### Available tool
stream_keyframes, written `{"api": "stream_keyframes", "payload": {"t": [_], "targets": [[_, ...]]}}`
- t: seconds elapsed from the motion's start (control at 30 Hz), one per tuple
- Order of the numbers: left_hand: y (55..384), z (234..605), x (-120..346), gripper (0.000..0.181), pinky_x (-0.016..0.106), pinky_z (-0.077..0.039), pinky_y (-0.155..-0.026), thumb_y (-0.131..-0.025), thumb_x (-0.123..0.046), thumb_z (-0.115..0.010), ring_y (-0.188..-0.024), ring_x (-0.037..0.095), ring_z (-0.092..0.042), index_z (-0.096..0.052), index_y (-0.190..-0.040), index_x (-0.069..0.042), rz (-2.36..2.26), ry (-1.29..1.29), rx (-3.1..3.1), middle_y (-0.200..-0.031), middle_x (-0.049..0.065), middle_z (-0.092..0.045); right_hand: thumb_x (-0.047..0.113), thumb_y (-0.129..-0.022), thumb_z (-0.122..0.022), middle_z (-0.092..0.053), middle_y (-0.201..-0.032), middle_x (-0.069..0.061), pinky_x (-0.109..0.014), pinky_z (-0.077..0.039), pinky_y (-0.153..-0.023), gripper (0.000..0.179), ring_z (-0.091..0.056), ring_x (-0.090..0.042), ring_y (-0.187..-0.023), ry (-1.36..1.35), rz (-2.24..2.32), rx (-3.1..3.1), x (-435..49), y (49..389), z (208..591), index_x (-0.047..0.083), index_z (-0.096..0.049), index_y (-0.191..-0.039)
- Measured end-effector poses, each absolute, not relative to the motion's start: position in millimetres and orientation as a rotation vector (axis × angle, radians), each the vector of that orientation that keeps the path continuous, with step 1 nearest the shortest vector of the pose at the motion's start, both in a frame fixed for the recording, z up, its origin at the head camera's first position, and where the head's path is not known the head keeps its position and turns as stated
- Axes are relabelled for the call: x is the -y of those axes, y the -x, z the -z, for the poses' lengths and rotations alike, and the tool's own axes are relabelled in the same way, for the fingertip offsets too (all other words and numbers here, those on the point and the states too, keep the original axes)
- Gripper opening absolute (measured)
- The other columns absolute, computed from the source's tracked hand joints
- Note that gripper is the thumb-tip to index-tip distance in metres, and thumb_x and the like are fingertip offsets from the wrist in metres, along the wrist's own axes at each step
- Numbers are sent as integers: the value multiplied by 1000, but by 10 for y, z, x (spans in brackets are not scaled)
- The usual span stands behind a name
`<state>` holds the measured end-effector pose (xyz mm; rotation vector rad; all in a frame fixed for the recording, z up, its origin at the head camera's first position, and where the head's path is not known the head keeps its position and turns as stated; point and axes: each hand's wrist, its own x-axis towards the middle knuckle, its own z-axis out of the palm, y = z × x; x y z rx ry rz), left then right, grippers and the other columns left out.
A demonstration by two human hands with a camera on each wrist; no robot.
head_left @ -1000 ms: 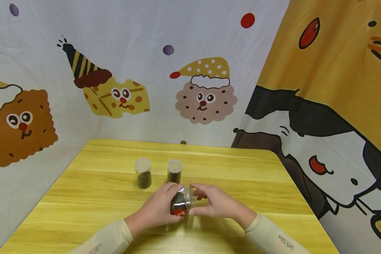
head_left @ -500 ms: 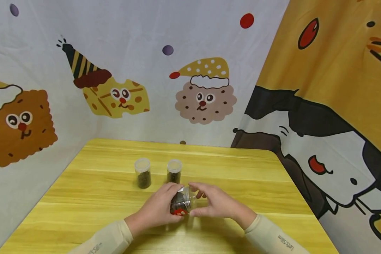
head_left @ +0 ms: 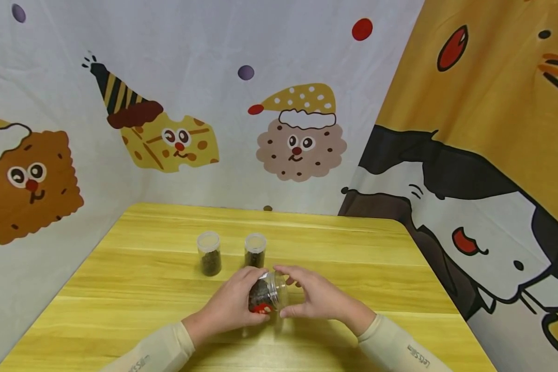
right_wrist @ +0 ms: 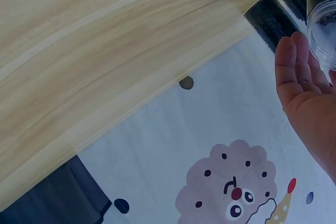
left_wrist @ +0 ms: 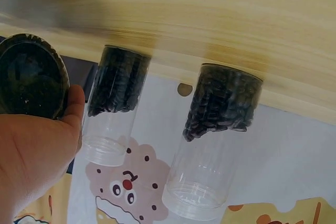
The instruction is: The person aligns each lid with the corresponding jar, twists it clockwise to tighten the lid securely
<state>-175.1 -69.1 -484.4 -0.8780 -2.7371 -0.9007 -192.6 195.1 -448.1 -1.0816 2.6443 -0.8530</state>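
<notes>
A clear plastic jar [head_left: 260,297] with dark contents and a red label lies tipped on its side, its clear screw-top end facing right. My left hand [head_left: 232,299] grips its body from the left; the left wrist view shows its dark round base [left_wrist: 31,80] above the fingers. Around the clear lid end [head_left: 279,292] curl the fingers and thumb of my right hand [head_left: 313,295]. Behind the left hand stand two similar upright clear jars, one at left [head_left: 210,254] and one nearer the hands [head_left: 256,250], each part-filled with small dark pieces.
A yellow wood-grain table [head_left: 135,268] lies under everything. A white curtain [head_left: 242,170] with cartoon prints rises behind its far edge, and an orange printed curtain [head_left: 414,98] hangs on the right.
My right fingers have shifted slightly leftward over the lid end, and the thumb slightly right. The left hand and the two standing jars stay in place.
</notes>
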Motion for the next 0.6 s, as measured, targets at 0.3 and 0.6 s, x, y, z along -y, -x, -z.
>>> {"api": "stream_keyframes", "payload": {"t": [0.3,0.6], "targets": [[1729,4857,648,97,43,-62,-101,-68,-37,-100,-121,21,-64,-56,-150,-9,828,875,2708,-140,6,-64,57,-94,-78,-78,-127,-8,-26,-60,-79,88,-74,-17,-102,905,863,-2630,-1956,1953,4501,5,-47,-158],[1733,4863,670,97,45,-63,-100,-70,-35,-100,-121,22,-66,-54,-151,-6,915,850,2727,-141,8,-63,47,-84,-91,-49,-166,-4,-49,-60,-104,105,-66,-26,-128,1054,857,-2644,-1961,1932,4463,16,-35,-168]]}}
